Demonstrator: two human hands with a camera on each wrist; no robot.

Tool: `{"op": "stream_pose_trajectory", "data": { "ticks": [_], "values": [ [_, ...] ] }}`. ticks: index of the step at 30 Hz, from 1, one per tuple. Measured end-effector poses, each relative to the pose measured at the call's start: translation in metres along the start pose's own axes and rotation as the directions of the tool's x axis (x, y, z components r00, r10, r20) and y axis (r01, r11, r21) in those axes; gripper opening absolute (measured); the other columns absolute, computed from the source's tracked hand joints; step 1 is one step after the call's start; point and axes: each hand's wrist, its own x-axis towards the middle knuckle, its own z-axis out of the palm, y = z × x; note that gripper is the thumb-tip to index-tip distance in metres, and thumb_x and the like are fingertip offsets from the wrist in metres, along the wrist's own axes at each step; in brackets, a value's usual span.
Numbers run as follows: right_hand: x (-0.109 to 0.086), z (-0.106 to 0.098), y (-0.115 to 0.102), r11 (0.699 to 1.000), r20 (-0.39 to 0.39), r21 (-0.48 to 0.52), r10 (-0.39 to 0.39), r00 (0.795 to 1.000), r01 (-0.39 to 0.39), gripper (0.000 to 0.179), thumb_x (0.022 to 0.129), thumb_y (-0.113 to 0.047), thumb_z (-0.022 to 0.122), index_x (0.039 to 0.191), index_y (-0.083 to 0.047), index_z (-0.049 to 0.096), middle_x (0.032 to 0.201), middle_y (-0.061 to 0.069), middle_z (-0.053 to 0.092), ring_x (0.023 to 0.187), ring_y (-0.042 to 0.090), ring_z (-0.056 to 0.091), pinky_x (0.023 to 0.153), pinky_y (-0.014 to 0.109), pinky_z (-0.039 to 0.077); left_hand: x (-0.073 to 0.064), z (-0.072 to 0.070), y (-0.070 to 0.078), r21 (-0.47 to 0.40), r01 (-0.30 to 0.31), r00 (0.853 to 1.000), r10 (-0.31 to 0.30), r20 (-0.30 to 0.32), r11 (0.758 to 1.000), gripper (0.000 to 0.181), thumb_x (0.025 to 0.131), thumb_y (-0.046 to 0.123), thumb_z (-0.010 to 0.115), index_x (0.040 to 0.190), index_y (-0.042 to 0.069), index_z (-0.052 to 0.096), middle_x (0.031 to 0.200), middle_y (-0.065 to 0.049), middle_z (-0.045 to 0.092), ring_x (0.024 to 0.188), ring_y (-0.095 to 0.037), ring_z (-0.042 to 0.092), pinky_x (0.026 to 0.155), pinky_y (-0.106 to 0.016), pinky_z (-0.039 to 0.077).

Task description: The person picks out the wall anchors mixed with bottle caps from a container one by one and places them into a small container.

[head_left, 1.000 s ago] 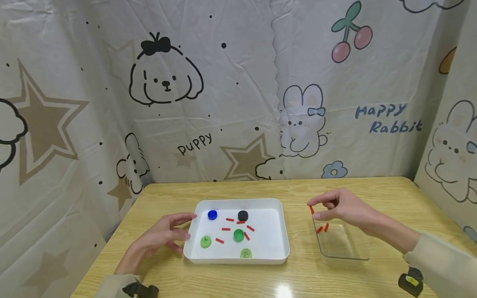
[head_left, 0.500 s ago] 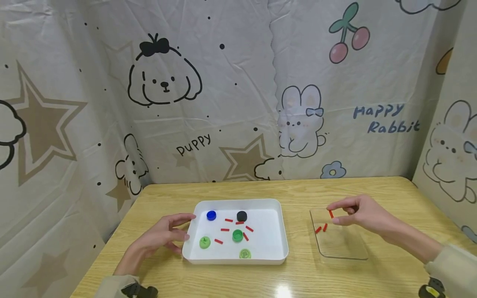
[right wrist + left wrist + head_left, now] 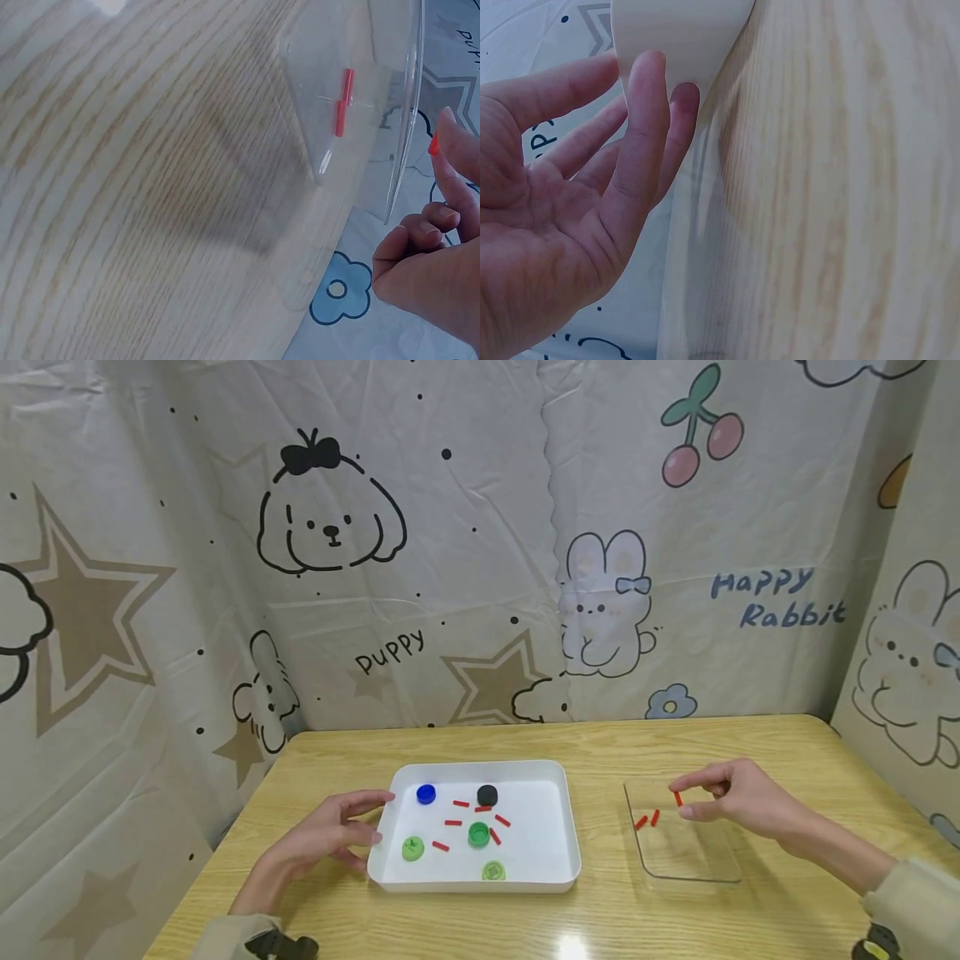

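My right hand (image 3: 738,797) pinches a short red stick (image 3: 678,798) between thumb and index finger, above the far side of a clear plastic box (image 3: 697,880). In the right wrist view the pinched stick's orange-red end (image 3: 433,143) shows at the fingertips, with the other fingers curled in. Two more red sticks (image 3: 340,118) lie in the box near its left wall. At the left end of a white tray (image 3: 573,843), my left hand (image 3: 333,827) rests with relaxed fingers; its fingertips (image 3: 651,71) meet the outer wall.
The white tray bears a blue cap (image 3: 426,793), a black cap (image 3: 487,795), a green cap (image 3: 478,834), two light green round pieces (image 3: 412,848) and several scattered red sticks (image 3: 453,822). A patterned cloth (image 3: 480,610) hangs behind the wooden table (image 3: 600,918).
My right hand has moved right with the red stick, from the box's far left corner to over its far side. The left hand and tray stay put.
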Motion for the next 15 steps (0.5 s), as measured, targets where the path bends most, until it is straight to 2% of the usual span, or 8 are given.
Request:
{"op": "stream_pose_trajectory", "data": {
  "ticks": [9, 11, 15],
  "values": [
    [0.0033, 0.0022, 0.0061, 1.0, 0.01, -0.017, 0.005, 1.0, -0.005, 0.045, 0.088, -0.019, 0.087, 0.127, -0.001, 0.075, 0.078, 0.0, 0.027, 0.076, 0.02, 0.035, 0.076, 0.04, 0.036, 0.0002, 0.0001, 0.0002, -0.002, -0.002, 1.0, 0.002, 0.0, 1.0, 0.067, 0.092, 0.005, 0.074, 0.154, 0.0, 0.049, 0.165, -0.026, 0.035, 0.119, -0.031, 0.065, 0.068, -0.05, 0.065],
    [0.004, 0.0025, 0.0067, 1.0, 0.009, -0.018, 0.003, 1.0, -0.003, 0.045, 0.087, -0.019, 0.087, 0.126, 0.0, 0.075, 0.082, 0.001, 0.035, 0.077, 0.02, 0.035, 0.073, 0.037, 0.036, 0.0004, 0.0, 0.0, -0.003, -0.001, 1.0, 0.001, 0.001, 1.0, 0.067, 0.093, 0.005, 0.074, 0.154, 0.0, 0.049, 0.165, -0.026, 0.035, 0.119, -0.031, 0.065, 0.068, -0.05, 0.065],
    [0.0063, 0.0035, 0.0063, 1.0, 0.008, -0.01, -0.003, 1.0, 0.003, 0.044, 0.085, -0.018, 0.089, 0.124, 0.0, 0.077, 0.081, 0.001, 0.036, 0.074, 0.019, 0.033, 0.064, 0.031, 0.031, 0.0007, -0.0003, -0.0005, -0.004, -0.003, 1.0, 0.003, 0.004, 1.0, 0.067, 0.092, 0.005, 0.074, 0.154, 0.0, 0.048, 0.165, -0.026, 0.035, 0.119, -0.031, 0.065, 0.068, -0.05, 0.065]
  ]
}}
